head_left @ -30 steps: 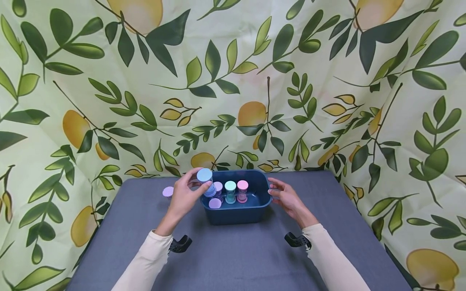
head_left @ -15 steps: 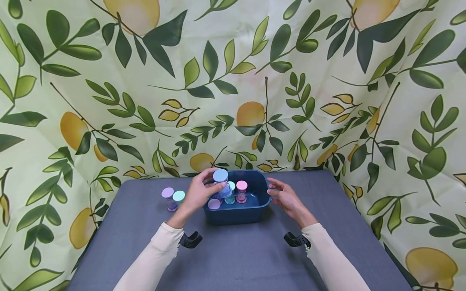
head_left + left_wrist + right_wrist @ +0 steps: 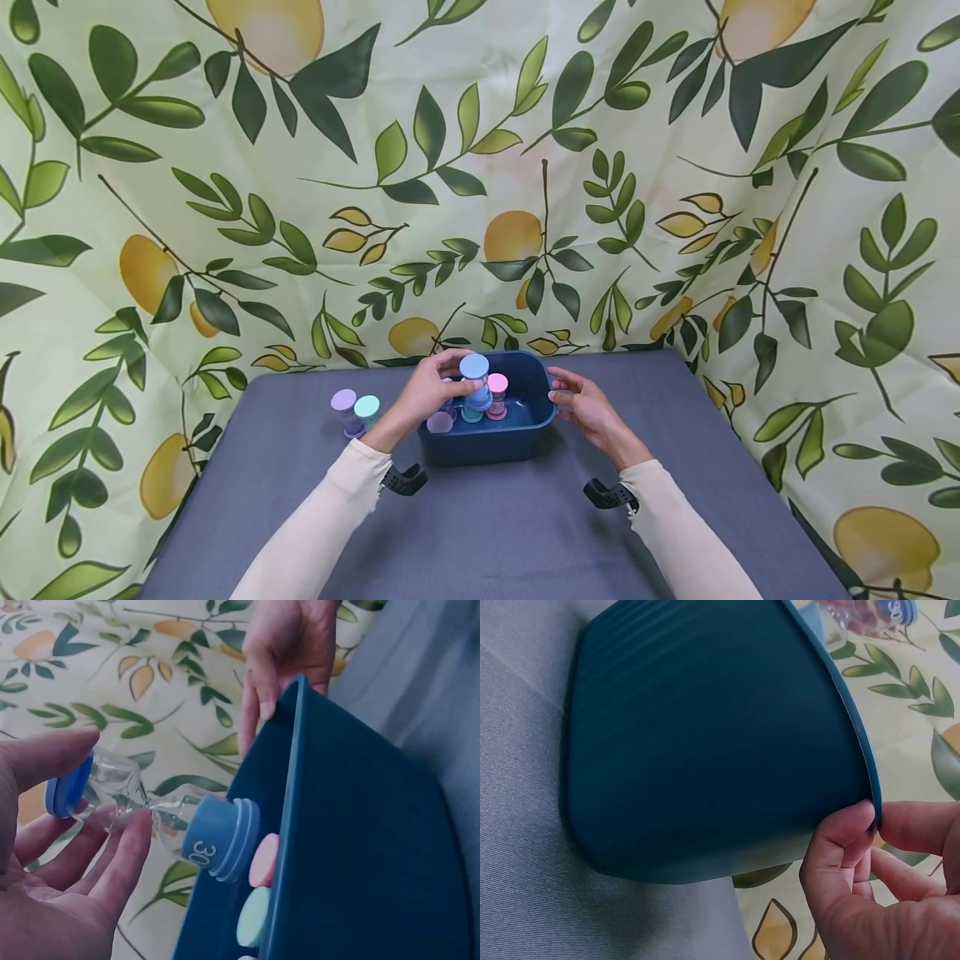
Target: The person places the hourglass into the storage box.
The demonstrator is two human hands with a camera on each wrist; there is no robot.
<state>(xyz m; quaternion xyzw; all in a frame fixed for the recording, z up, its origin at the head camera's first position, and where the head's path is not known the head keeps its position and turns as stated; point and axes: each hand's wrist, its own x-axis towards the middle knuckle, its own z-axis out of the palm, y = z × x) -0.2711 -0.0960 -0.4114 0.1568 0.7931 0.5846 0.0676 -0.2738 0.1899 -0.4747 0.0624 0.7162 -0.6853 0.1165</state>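
My left hand [image 3: 431,392] holds a blue-capped sand timer [image 3: 474,367] over the dark blue bin [image 3: 487,450], thumb on one side and fingers on the other. In the left wrist view the timer [image 3: 221,836] shows the number 30 on its cap, and its clear glass body is visible. My right hand [image 3: 591,410] pinches the bin's right rim; in the right wrist view, thumb and fingers meet at the bin edge [image 3: 871,776]. Inside the bin stand a pink timer [image 3: 497,385] and a mint one, mostly hidden behind the blue timer. A purple cap [image 3: 439,422] shows at the bin's left.
Left of the bin, a purple sand timer [image 3: 344,402] and a mint sand timer [image 3: 367,407] stand on the grey cloth-covered table [image 3: 495,533]. A leaf-and-fruit patterned cloth [image 3: 450,208] hangs behind and at both sides.
My left hand has carried the blue sand timer rightward, from the bin's left end to over the mint one. This uncovers the mint timer on the table. My right hand stays at the rim.
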